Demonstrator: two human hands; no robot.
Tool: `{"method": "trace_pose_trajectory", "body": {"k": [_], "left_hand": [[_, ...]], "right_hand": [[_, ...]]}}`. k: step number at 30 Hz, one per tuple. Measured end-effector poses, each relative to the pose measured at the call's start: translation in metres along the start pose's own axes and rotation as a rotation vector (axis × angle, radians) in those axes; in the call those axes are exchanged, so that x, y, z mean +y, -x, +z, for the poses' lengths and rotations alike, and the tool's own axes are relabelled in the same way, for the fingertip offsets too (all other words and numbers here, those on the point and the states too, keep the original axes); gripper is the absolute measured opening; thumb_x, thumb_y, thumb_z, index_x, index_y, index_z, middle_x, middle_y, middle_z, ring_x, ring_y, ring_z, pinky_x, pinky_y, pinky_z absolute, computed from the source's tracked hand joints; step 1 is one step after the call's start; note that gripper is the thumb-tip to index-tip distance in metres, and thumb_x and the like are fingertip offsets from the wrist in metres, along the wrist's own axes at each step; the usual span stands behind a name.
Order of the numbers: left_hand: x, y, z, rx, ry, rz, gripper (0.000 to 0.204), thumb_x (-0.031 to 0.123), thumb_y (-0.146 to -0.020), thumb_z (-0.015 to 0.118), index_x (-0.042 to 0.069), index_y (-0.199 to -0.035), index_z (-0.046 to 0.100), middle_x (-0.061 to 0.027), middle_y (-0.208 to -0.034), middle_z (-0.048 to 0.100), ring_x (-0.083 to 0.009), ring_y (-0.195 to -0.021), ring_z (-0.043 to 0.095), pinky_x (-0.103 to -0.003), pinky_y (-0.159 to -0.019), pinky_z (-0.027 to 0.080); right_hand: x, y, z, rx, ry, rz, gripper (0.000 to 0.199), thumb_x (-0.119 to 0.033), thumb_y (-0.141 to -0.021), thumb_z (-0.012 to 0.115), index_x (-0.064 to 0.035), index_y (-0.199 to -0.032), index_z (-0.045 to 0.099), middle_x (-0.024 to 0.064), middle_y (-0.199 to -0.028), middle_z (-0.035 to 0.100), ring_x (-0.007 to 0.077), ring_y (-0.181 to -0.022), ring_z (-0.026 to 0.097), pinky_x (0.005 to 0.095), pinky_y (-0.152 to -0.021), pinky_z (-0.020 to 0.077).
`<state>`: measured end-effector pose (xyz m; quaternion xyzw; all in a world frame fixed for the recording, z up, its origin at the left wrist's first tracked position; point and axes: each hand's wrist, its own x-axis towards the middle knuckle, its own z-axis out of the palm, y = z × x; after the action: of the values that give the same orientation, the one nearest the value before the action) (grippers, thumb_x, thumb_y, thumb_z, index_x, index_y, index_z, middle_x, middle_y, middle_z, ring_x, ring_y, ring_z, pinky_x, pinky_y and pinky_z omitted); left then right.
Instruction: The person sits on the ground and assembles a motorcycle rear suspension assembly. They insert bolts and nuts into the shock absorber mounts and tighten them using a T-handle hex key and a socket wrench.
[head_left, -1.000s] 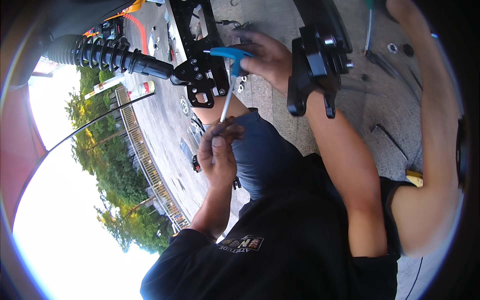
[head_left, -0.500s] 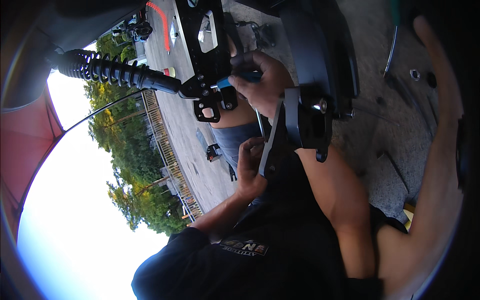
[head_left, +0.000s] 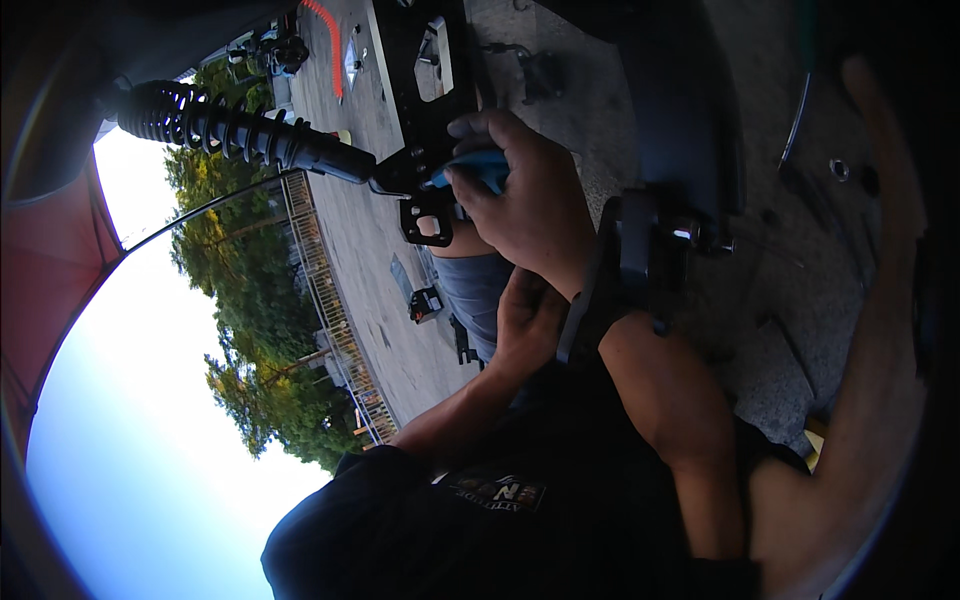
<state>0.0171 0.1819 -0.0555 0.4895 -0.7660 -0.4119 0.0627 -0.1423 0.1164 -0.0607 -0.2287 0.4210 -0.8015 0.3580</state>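
Observation:
My right hand (head_left: 535, 195) is closed round the teal handle of a screwdriver (head_left: 482, 170). Its tip end points left at a black metal bracket plate (head_left: 425, 225) with bolts and cut-outs, at the lower end of a black coil-spring shock absorber (head_left: 240, 135). Just below, my left hand (head_left: 530, 315) has its fingers curled in, partly covered by my right wrist; what they hold, if anything, is hidden. Right of both hands stands a dark arm-like part (head_left: 590, 285) beside a large black curved housing (head_left: 680, 110).
On the concrete floor lie a ring-shaped nut (head_left: 839, 170), a thin rod-like tool (head_left: 796, 120) and a small black box-shaped item (head_left: 425, 303). An orange coiled hose (head_left: 332, 45) runs at the top. A bare limb (head_left: 880, 330) lines the right edge. A railing (head_left: 330, 300) stands at left.
The view has shifted and darkened slightly. My left hand has moved up and right, nearer my right wrist, and the metal rod seen between my hands is hidden now. My right hand still grips the screwdriver.

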Motion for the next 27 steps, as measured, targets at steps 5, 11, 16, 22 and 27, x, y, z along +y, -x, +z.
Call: {"method": "trace_pose_trajectory", "body": {"k": [5, 11, 16, 22, 27], "left_hand": [[-0.022, -0.006, 0.014, 0.088, 0.57, -0.09, 0.029, -0.001, -0.094, 0.049, -0.001, -0.123, 0.043, -0.0097, -0.116, 0.057, -0.0144, -0.108, 0.056, -0.029, -0.092, 0.046], [-0.004, -0.008, 0.016, 0.058, 0.57, 0.041, 0.024, 0.001, -0.094, 0.051, -0.002, -0.118, 0.048, -0.0079, -0.109, 0.059, -0.0123, -0.101, 0.057, -0.028, -0.089, 0.046], [0.05, 0.003, -0.002, 0.048, 0.558, -0.054, 0.025, 0.007, -0.093, 0.055, -0.002, -0.116, 0.05, -0.0065, -0.102, 0.06, -0.0093, -0.092, 0.056, -0.024, -0.081, 0.045], [0.099, 0.022, -0.05, -0.073, 0.926, -0.405, 0.02, 0.019, -0.095, 0.054, 0.002, -0.105, 0.052, -0.0092, -0.082, 0.058, -0.0156, -0.066, 0.06, -0.027, -0.055, 0.049], [0.071, 0.012, -0.038, -0.112, 0.693, -0.213, 0.022, 0.021, -0.095, 0.056, 0.0, -0.1, 0.053, -0.0054, -0.077, 0.059, -0.0101, -0.064, 0.057, -0.023, -0.057, 0.046]], "right_hand": [[-0.004, 0.0, -0.004, -0.152, 0.125, -0.066, 0.038, -0.006, -0.08, 0.069, -0.0054, -0.116, 0.057, 0.0136, -0.1, 0.066, 0.0254, -0.087, 0.068, 0.0325, -0.073, 0.0555], [-0.006, -0.007, -0.004, -0.112, 0.176, -0.154, 0.044, -0.004, -0.081, 0.065, -0.0063, -0.122, 0.053, 0.0152, -0.103, 0.063, 0.0268, -0.09, 0.067, 0.0326, -0.074, 0.0552], [-0.008, -0.006, 0.004, -0.078, 0.132, 0.04, 0.032, -0.002, -0.088, 0.058, -0.0045, -0.119, 0.052, 0.013, -0.098, 0.063, 0.0206, -0.079, 0.067, 0.0314, -0.066, 0.0544], [-0.017, -0.003, 0.013, -0.125, 0.012, 0.079, 0.028, 0.0, -0.091, 0.048, -0.0013, -0.119, 0.051, 0.0117, -0.092, 0.061, 0.0114, -0.057, 0.061, 0.0249, -0.051, 0.0493], [-0.015, -0.001, 0.013, -0.033, 0.083, 0.064, 0.023, -0.004, -0.082, 0.056, 0.0018, -0.104, 0.057, 0.0237, -0.083, 0.065, 0.0359, -0.08, 0.067, 0.0399, -0.07, 0.0537]]}}
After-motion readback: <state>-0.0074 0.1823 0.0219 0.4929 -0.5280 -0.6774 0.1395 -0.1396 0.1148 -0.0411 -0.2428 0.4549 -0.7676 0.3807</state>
